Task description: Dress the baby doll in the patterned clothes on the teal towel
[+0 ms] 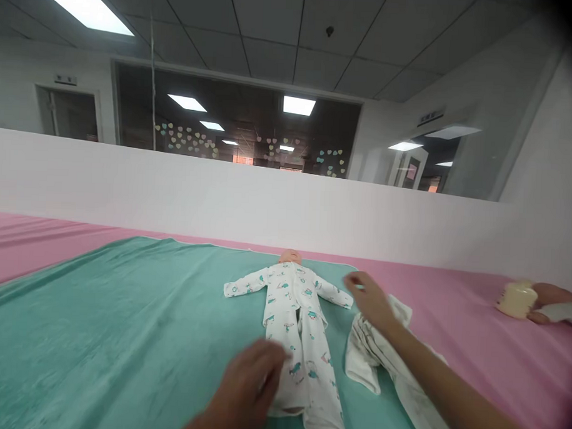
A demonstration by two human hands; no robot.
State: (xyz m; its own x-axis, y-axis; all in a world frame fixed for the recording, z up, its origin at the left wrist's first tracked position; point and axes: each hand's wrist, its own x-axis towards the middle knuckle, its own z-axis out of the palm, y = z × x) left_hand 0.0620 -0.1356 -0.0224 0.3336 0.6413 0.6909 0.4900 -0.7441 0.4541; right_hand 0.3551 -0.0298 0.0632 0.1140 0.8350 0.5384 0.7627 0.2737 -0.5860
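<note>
A doll [291, 256] lies on its back, wearing a white patterned top [288, 286] and matching trousers [288, 346]. Its sleeves stretch out to both sides, and the head is partly seen beyond the collar. My left hand [252, 382], smeared by motion, hovers over or beside the trouser leg on the left; whether it touches the cloth I cannot tell. My right hand [370, 302] is just right of the doll's right-side cuff, fingers loosely bent with a gap at the thumb and nothing seen in them. Under my right forearm lies a crumpled white garment [363, 361].
A teal blanket [122, 334] spreads beneath the doll, over a pink sheet [452, 301]. At the far right another person's hand [553, 296] is at a cream-coloured cylindrical object [516, 299]. A low white wall [267, 204] with glass above stands behind.
</note>
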